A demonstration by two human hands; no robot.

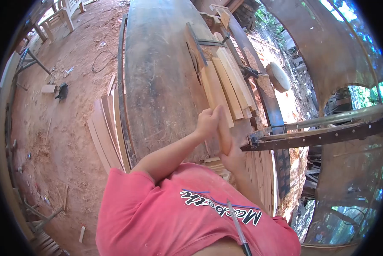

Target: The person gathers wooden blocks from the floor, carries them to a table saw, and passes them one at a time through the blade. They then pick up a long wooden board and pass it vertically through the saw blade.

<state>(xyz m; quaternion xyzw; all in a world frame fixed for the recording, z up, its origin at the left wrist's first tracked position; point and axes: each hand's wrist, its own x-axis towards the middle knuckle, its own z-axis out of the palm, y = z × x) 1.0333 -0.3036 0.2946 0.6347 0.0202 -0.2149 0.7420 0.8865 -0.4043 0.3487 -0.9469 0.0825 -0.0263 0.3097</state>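
Observation:
A tan, rounded length of wood (224, 134) runs between my two hands over the near end of the workbench. My left hand (207, 122) is closed around its far part, with the fingers wrapped. Lower and to the right, my right hand (233, 158) is closed at its near end; its fingers are partly hidden. Just beyond the left hand lies a pale wooden board (212, 85). More light wooden strips (230, 87) lie side by side to the right of that board.
The long, worn workbench (157, 64) stretches away ahead. A dark metal-edged beam (319, 138) juts in from the right. Long boards (104, 132) lean along the bench's left side. A plastic chair (61, 19) stands far left on the dirt floor, near a wooden block (49, 89).

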